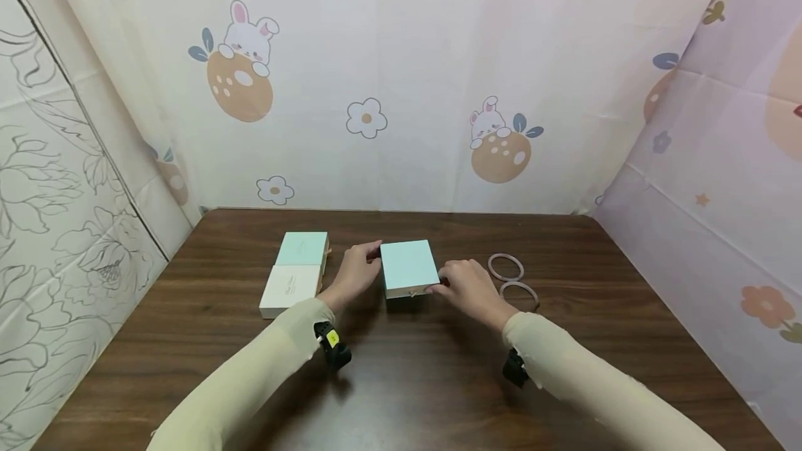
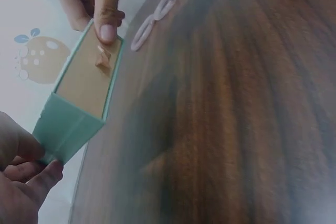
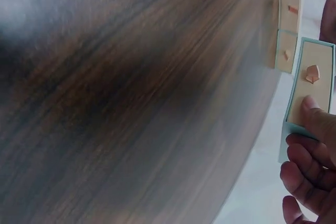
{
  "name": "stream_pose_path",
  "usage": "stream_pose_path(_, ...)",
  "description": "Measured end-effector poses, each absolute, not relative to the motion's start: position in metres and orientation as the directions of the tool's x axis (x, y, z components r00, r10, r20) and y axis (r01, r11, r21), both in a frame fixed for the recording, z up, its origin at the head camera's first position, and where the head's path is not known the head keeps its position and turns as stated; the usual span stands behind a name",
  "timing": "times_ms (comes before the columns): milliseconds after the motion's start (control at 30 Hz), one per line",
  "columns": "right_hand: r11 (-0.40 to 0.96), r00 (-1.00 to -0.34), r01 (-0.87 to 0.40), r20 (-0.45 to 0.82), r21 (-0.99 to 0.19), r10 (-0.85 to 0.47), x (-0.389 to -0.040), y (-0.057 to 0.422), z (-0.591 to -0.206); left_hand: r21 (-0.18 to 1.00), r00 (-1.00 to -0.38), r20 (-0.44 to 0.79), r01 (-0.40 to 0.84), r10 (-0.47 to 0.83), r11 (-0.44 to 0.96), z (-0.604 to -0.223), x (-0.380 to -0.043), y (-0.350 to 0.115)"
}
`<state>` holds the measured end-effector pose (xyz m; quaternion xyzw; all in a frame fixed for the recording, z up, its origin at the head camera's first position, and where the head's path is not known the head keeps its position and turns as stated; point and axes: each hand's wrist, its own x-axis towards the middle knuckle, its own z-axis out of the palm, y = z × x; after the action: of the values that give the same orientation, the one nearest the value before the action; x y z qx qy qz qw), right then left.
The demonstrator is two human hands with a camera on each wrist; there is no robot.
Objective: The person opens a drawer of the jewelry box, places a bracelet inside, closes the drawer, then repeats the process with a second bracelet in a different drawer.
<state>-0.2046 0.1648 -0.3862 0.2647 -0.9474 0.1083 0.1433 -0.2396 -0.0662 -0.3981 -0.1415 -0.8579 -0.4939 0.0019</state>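
A small mint-green drawer box (image 1: 410,264) with a tan front and a ribbon tab (image 2: 103,57) is held between both hands, seemingly just above the table. My left hand (image 1: 358,271) grips its left side; in the left wrist view, the fingertips (image 2: 48,178) pinch the green wall. On the opposite side, my right hand (image 1: 470,285) holds the box, its thumb (image 3: 311,109) pressing the tan front beside the tab. The right hand's other fingers are curled by the box's side. What the box contains is hidden.
Two more boxes lie at the left of the brown wooden table (image 1: 401,381): a mint one (image 1: 303,248) behind a white one (image 1: 291,287). Right of the right hand are two pale rings (image 1: 491,266), one partly behind the hand. A printed curtain (image 1: 401,159) hangs behind the table.
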Motion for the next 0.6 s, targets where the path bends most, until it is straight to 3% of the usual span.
stream_pose_path(367,0.868,-0.857,-0.465,0.335,-0.175,-0.392,-0.231,0.162,-0.392,0.939,-0.978,0.025,0.093,0.205,0.332,-0.393,-0.262,-0.057)
stream_pose_path(600,0.875,-0.86,-0.451,0.346,-0.173,-0.375,-0.246,0.159,-0.397,0.962,-0.985,0.018,0.064,0.171,0.264,-0.397,-0.279,-0.051)
